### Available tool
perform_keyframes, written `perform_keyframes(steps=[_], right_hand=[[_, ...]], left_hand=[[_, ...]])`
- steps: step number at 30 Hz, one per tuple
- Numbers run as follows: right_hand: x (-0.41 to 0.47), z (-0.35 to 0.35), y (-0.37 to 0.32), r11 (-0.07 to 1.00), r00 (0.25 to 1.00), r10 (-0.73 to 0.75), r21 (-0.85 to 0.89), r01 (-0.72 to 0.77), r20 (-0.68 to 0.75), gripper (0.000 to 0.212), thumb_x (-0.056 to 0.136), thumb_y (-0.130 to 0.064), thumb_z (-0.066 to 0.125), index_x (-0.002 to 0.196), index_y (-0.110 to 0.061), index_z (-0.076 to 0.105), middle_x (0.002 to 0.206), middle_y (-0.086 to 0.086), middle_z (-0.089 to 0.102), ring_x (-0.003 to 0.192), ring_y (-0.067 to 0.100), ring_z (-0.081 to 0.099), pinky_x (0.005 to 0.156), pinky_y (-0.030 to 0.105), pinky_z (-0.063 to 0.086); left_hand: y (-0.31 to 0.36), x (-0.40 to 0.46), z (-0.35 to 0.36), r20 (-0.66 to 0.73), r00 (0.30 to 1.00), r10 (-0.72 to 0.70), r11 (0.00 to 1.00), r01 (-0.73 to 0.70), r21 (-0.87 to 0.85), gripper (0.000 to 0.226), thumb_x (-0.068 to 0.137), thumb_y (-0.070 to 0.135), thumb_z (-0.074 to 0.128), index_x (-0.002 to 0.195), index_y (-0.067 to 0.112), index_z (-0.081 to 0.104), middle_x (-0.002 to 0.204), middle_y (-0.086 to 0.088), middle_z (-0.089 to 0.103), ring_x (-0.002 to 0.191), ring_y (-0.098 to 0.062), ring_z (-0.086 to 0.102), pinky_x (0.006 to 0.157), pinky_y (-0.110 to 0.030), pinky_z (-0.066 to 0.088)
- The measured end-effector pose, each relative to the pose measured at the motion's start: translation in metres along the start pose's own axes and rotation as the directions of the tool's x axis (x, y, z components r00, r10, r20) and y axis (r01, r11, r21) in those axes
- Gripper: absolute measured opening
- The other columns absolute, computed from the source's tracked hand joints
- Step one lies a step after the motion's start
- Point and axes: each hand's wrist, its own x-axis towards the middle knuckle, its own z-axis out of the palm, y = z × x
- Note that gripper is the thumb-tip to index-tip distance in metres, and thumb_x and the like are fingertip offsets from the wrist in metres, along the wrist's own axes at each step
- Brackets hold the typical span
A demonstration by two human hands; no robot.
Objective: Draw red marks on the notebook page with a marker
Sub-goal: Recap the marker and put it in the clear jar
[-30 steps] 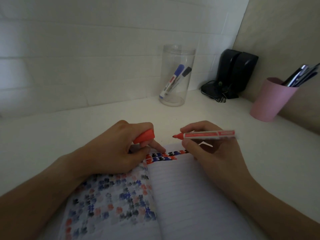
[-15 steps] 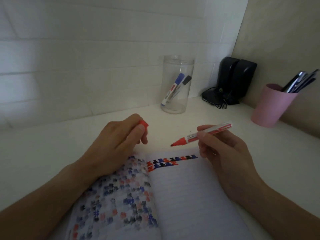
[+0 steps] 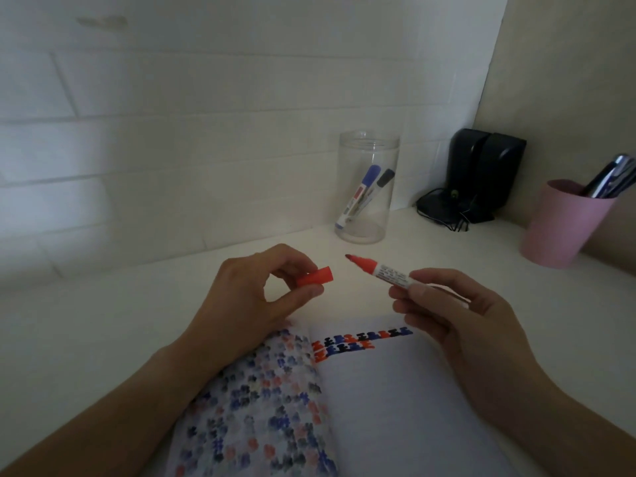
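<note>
An open lined notebook (image 3: 389, 401) lies on the white desk in front of me. Its right page carries short rows of red, blue and black marks (image 3: 358, 342) along the top; the left page is covered with faded ones. My right hand (image 3: 454, 315) holds the uncapped red marker (image 3: 382, 271) above the page's top edge, tip pointing up and left, off the paper. My left hand (image 3: 251, 297) pinches the red cap (image 3: 315, 276) between thumb and fingers, its open end facing the marker tip a short gap away.
A clear plastic jar (image 3: 366, 187) with a blue and a black marker stands at the back by the tiled wall. Black speakers (image 3: 485, 170) with cables fill the corner. A pink cup (image 3: 564, 223) of pens stands at the right.
Both hands have lifted off the notebook. The marker swung from lying level to tip pointing up-left, and my left hand turned the cap toward that tip.
</note>
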Motion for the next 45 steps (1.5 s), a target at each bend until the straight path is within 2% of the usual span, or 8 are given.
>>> perform_keyframes(steps=[8,17,23,30,33,40,43,45], right_hand=[[-0.001,0.002,0.002,0.995,1.000,-0.018,-0.100,0.018,0.001,0.029,0.075,-0.017,0.072,0.102,-0.010,0.079,0.093,0.014,0.084,0.083,0.027,0.080,0.072,0.025,0.066],[-0.005,0.006,0.001,0.980,0.998,-0.027,-0.194,0.039,0.061,0.019,0.084,-0.007,0.073,0.102,-0.009,0.079,0.091,0.011,0.085,0.081,0.024,0.081,0.069,0.021,0.063],[-0.007,0.007,-0.001,0.966,0.992,-0.059,-0.243,0.085,0.115,0.025,0.075,-0.015,0.076,0.100,-0.010,0.080,0.090,0.006,0.085,0.081,0.022,0.081,0.069,0.021,0.063],[-0.008,0.005,-0.004,0.980,0.988,-0.069,-0.175,0.094,0.142,0.023,0.073,-0.010,0.076,0.095,-0.008,0.083,0.087,0.013,0.085,0.077,0.025,0.082,0.069,0.020,0.062],[-0.010,0.005,-0.008,0.976,0.980,-0.105,-0.170,0.133,0.167,0.024,0.073,-0.009,0.076,0.096,-0.008,0.082,0.086,0.013,0.085,0.076,0.025,0.082,0.069,0.021,0.063],[-0.013,0.008,-0.014,0.969,0.971,-0.138,-0.176,0.173,0.195,0.026,0.071,-0.007,0.076,0.096,-0.002,0.081,0.084,0.013,0.085,0.076,0.025,0.082,0.069,0.021,0.063],[-0.018,0.014,-0.009,0.923,0.957,-0.150,-0.310,0.226,0.249,0.016,0.074,-0.011,0.083,0.088,-0.011,0.079,0.085,0.003,0.085,0.078,0.019,0.081,0.072,0.021,0.062],[-0.020,0.018,-0.001,0.785,0.928,-0.221,-0.511,0.351,0.299,0.017,0.075,-0.017,0.088,0.084,-0.021,0.074,0.085,-0.007,0.084,0.077,0.015,0.078,0.073,0.026,0.061]], left_hand=[[-0.001,0.000,0.000,0.011,1.000,0.021,1.000,-0.021,-0.013,0.024,0.084,0.038,0.075,0.103,0.024,0.077,0.090,0.020,0.076,0.093,0.003,0.068,0.082,0.002,0.044],[0.002,-0.001,-0.001,0.043,0.994,0.097,0.995,-0.098,0.019,0.023,0.087,0.027,0.080,0.109,0.021,0.079,0.098,0.015,0.077,0.097,0.002,0.068,0.086,0.001,0.043],[0.006,-0.001,-0.001,0.100,0.980,0.172,0.985,-0.171,-0.020,0.024,0.089,0.029,0.075,0.110,0.018,0.079,0.097,0.011,0.078,0.090,-0.001,0.070,0.087,-0.004,0.046],[0.007,-0.001,-0.003,0.167,0.981,0.102,0.987,-0.079,-0.140,0.030,0.092,0.043,0.063,0.108,0.025,0.081,0.085,0.024,0.074,0.084,-0.006,0.072,0.073,-0.007,0.050],[0.008,0.000,-0.005,0.174,0.982,0.072,0.977,-0.035,-0.210,0.028,0.091,0.046,0.061,0.104,0.029,0.079,0.083,0.014,0.076,0.076,-0.010,0.074,0.069,-0.010,0.054],[0.011,-0.001,-0.006,0.210,0.977,0.046,0.955,0.019,-0.296,0.023,0.091,0.041,0.064,0.097,0.026,0.080,0.069,0.015,0.073,0.062,-0.009,0.071,0.067,-0.009,0.051],[0.010,-0.001,-0.011,0.142,0.988,0.067,0.957,-0.023,-0.291,0.018,0.088,0.035,0.074,0.101,0.025,0.081,0.081,0.011,0.080,0.076,-0.013,0.076,0.077,-0.018,0.058],[0.013,-0.002,-0.012,0.087,0.993,0.075,0.961,-0.049,-0.273,0.025,0.085,0.035,0.078,0.107,0.024,0.080,0.091,0.010,0.081,0.089,-0.016,0.078,0.088,-0.027,0.060]])
